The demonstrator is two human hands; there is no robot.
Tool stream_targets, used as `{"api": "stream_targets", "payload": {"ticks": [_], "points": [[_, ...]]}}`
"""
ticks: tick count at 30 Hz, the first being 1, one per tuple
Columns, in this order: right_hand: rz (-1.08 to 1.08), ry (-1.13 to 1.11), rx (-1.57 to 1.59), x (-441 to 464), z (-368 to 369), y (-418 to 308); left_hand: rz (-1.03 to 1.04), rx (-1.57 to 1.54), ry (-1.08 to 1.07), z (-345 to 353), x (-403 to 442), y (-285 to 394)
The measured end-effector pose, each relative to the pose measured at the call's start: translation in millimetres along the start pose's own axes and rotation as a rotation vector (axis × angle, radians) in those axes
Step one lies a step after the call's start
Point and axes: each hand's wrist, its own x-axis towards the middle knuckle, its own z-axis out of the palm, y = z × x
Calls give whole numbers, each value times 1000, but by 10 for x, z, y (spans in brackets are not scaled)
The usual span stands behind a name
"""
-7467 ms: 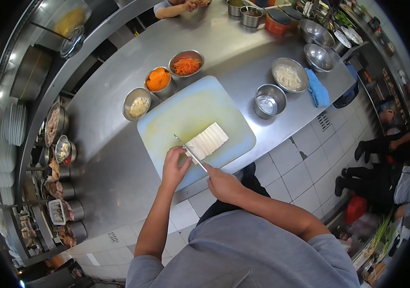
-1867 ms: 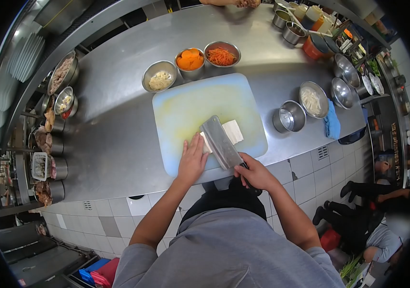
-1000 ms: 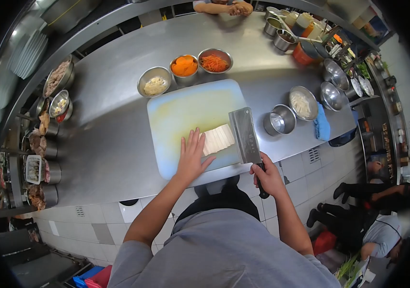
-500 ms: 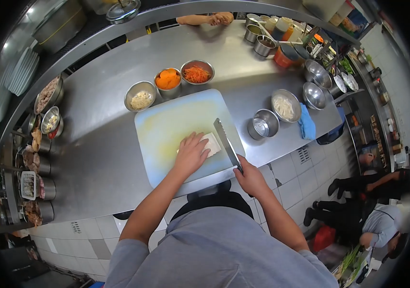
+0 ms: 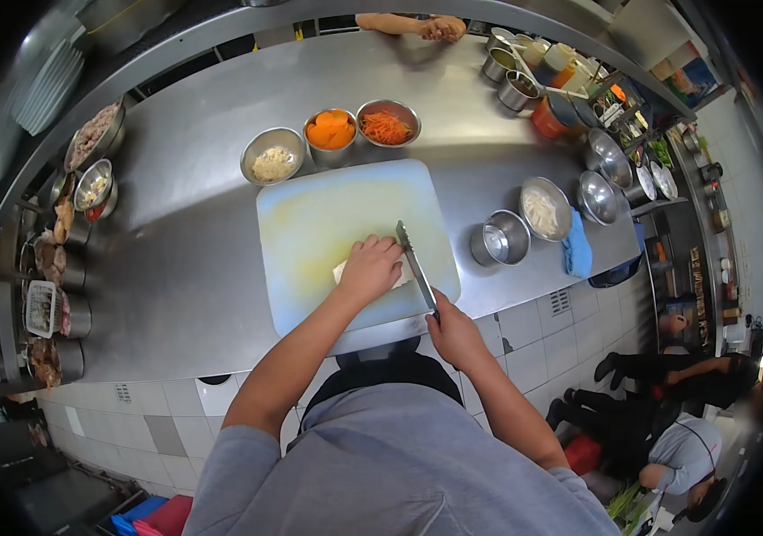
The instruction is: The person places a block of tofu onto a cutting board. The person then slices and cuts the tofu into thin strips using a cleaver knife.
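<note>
My left hand [image 5: 370, 270] rests on a pale white block of food [image 5: 404, 273], its fingers curled over the top and pressing it to the board. Most of the block is hidden beneath that hand. My right hand [image 5: 456, 334] grips the handle of a kitchen knife [image 5: 415, 265]. The blade stands on edge just right of the left fingertips, at the block's right end; whether it touches the block I cannot tell. Both hands work over a white cutting board [image 5: 310, 214] with yellowish stains.
Behind the board stand bowls of a pale shredded food [image 5: 272, 163], orange slices [image 5: 329, 131] and orange shreds [image 5: 387, 127]. To the right are a steel pot [image 5: 500, 238], a bowl of white strips [image 5: 544, 211] and a blue cloth [image 5: 577, 247]. Another person's arms [image 5: 417, 27] rest at the far edge.
My left fingers have drawn in from spread to curled over the block. The knife has moved left, closer to those fingers. The whole view has shifted slightly.
</note>
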Motion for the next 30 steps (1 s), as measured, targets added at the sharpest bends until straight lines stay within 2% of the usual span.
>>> {"api": "stream_targets", "payload": {"ticks": [7,9,13,15,25,30], "points": [[27,-45,-68,248,163,56,-23,13,-45,-15,9,19],[40,3,-66,264,123,21,-25,-10,-8,-14,-2,13],[18,47,-47,119,22,-20,-41,-18,1,15,-21,8],[20,-24,-25,47,-57,-89,-33,-1,17,12,-12,10],[-46,-6,-10,91,138,36,-38,22,-32,-12,-6,12],[40,-30,-37,257,116,-68,-32,0,-29,-9,-9,5]]}}
